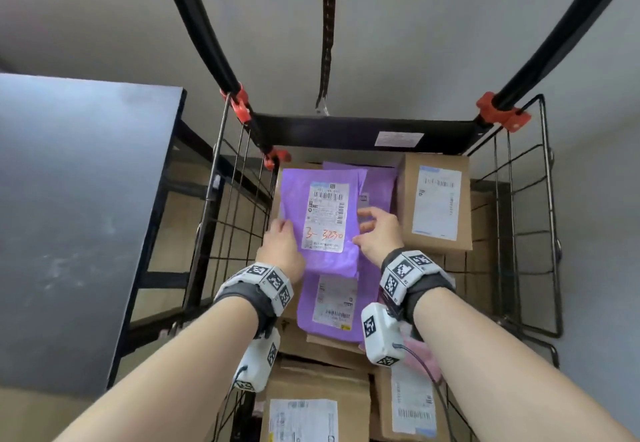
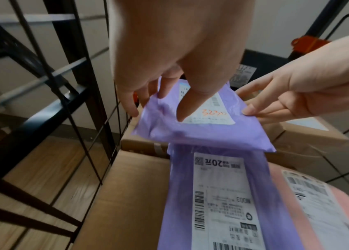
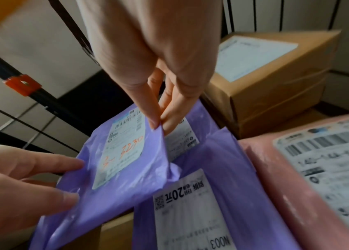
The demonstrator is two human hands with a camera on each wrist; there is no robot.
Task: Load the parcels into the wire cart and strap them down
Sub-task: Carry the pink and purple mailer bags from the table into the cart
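Observation:
I hold a purple mailer parcel (image 1: 322,220) (image 2: 201,132) (image 3: 124,170), with a white label marked in orange, just above the load in the wire cart (image 1: 542,220). My left hand (image 1: 285,230) (image 2: 158,110) grips its left edge, thumb on top and fingers beneath. My right hand (image 1: 360,228) (image 3: 160,126) pinches its right edge between thumb and fingers. A dark strap (image 1: 327,36) hangs over the far end of the cart.
Under the held parcel lie a second purple mailer (image 1: 334,303), a pink mailer (image 3: 319,169) and several brown boxes (image 1: 434,202). Black handle bars with orange clamps (image 1: 239,102) rise from the cart's far corners. A dark shelf unit (image 1: 79,199) stands left.

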